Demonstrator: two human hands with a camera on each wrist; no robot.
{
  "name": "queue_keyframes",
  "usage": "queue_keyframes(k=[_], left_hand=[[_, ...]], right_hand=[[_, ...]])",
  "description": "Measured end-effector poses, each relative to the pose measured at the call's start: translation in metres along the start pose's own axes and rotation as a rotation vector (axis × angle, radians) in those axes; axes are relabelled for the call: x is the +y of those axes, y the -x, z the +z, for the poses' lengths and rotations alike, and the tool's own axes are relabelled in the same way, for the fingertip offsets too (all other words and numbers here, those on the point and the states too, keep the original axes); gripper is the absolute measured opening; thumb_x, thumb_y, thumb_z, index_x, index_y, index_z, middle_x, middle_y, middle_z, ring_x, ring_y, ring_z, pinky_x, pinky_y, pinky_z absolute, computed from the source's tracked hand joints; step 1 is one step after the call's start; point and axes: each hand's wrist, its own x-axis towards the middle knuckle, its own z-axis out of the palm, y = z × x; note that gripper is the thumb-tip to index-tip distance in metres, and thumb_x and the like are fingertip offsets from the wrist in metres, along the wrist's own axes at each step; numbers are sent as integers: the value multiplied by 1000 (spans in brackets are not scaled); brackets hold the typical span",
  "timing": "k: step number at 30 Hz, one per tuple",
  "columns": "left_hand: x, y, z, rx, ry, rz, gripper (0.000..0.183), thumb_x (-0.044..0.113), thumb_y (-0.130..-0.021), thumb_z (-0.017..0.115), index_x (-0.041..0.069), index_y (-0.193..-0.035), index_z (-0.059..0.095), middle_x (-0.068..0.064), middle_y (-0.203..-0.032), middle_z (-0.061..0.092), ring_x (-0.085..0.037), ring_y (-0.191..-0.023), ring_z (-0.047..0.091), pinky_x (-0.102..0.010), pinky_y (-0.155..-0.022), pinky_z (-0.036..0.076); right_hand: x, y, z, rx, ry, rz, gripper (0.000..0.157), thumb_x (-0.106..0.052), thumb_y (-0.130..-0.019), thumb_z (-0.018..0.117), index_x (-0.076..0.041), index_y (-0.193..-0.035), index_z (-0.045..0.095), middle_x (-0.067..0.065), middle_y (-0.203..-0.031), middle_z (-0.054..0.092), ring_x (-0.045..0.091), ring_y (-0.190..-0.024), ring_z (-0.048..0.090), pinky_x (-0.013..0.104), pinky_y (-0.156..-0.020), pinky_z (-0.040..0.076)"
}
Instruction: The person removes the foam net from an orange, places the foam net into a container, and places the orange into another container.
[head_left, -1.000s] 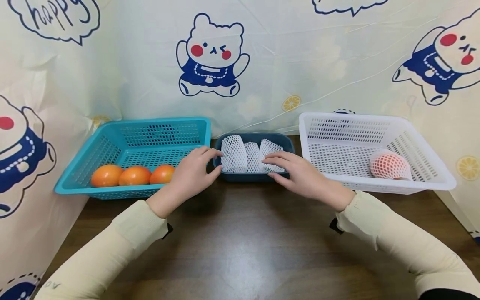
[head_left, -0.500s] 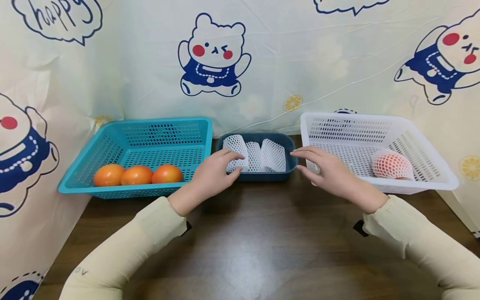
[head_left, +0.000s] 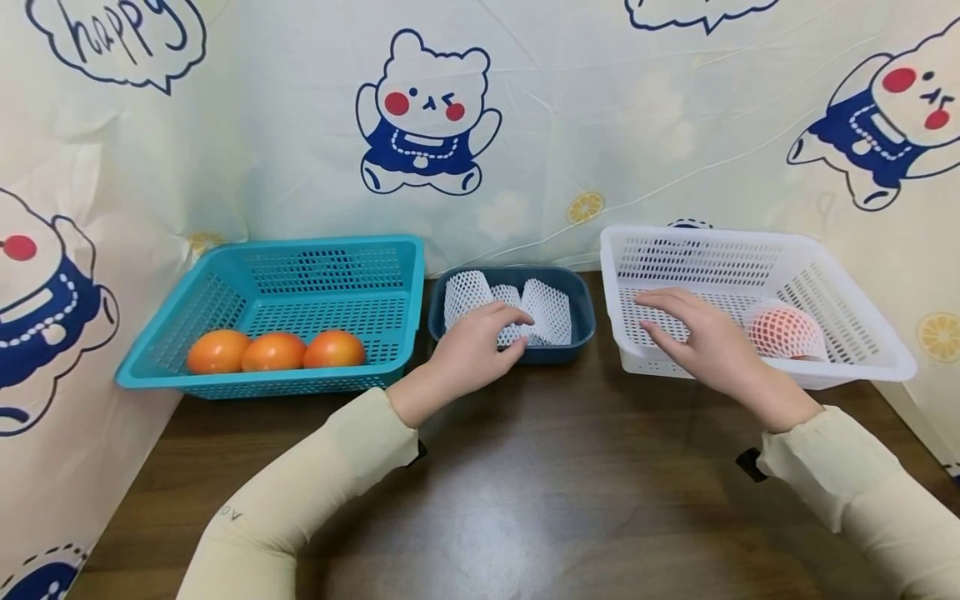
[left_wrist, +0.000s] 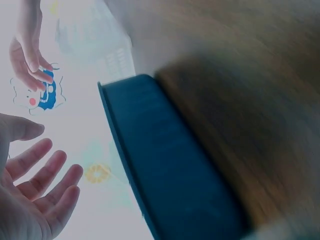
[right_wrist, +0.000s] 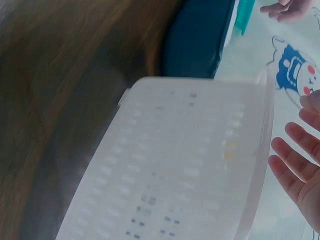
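My left hand point(head_left: 480, 346) hovers over the dark blue bin point(head_left: 557, 354), fingers loosely bent with nothing between them. White foam net sleeves point(head_left: 549, 310) stand in that bin, partly covered by this hand in the head view. Over the left part of the white basket point(head_left: 652, 363) is my right hand point(head_left: 705, 342), its thumb apart from its fingers and holding nothing. One fruit in a foam net point(head_left: 783, 332) lies in the basket's right part. Both wrist views show relaxed, bare fingers: the left hand point(left_wrist: 42, 190) beside the bin, the right hand point(right_wrist: 302, 165) beside the basket.
On the left, a teal basket point(head_left: 337, 243) holds three orange round fruits point(head_left: 273, 352) in a row along its front. All the containers stand at the back of the brown wooden table point(head_left: 517, 500), against a cloth point(head_left: 525, 108) printed with cartoon bears.
Both hands have moved right. My left hand went from the teal basket's edge to over the bin, and my right hand from the bin to over the white basket. The fruits and nets look unmoved.
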Motion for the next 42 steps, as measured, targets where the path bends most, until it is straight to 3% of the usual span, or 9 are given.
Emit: queue_keyframes(k=[6,13,20,30,34,36,37,39,42], left_hand=[[7,-11,14,-22,75,12,27,18,-97,71,11,-124,72,-4,-122,68,-21,-112,63,-37,-95,52],[15,-20,28,-40,116,35,26,18,-98,70,10,-123,72,-5,-123,68,-21,-110,63,-35,-93,51],[17,-30,42,-37,225,27,23,16,-98,70,8,-119,73,-5,-118,70,-18,-103,65,-30,-88,53],[29,-42,57,-39,372,-10,21,16,-98,70,6,-116,73,-4,-104,72,-18,-96,67,-25,-84,52],[34,-46,64,-45,398,-5,20,16,-97,71,6,-114,72,-3,-99,71,-17,-93,66,-23,-81,50],[36,-47,66,-48,398,-6,18,17,-97,71,7,-113,72,-2,-99,71,-16,-92,65,-22,-80,50],[36,-47,68,-51,401,-10,18,17,-97,71,8,-113,72,-2,-98,71,-15,-91,65,-22,-80,50],[37,-48,70,-55,415,-24,18,18,-97,71,8,-113,72,-2,-98,71,-15,-90,65,-21,-79,49],[38,-50,74,-62,460,-52,20,17,-97,71,7,-114,72,-3,-98,71,-17,-88,64,-21,-77,49]], right_hand=[[11,5,-11,27,42,5,41,2,-85,77,-3,-125,69,17,-123,68,38,-116,62,51,-101,47],[27,20,-25,42,82,31,38,0,-87,76,-5,-124,70,17,-124,68,39,-118,60,28,-111,38],[46,33,-34,52,109,71,34,-1,-87,77,-5,-120,72,17,-121,70,39,-114,62,11,-107,29],[61,43,-56,27,117,184,31,-2,-93,71,-4,-123,70,21,-122,67,43,-115,60,17,-107,31],[69,48,-66,17,132,238,29,-5,-96,69,-1,-124,69,25,-124,65,47,-118,57,44,-112,39],[74,52,-70,22,141,263,28,-6,-96,68,0,-124,69,26,-124,65,48,-118,56,45,-113,37],[77,54,-72,31,141,268,28,-5,-96,68,1,-123,69,27,-123,65,49,-117,56,43,-114,37],[83,58,-77,46,152,288,27,-5,-97,67,1,-123,69,27,-123,65,46,-117,57,24,-113,32],[91,63,-83,66,170,314,26,-5,-97,66,2,-123,69,28,-122,65,41,-117,58,6,-101,22]])
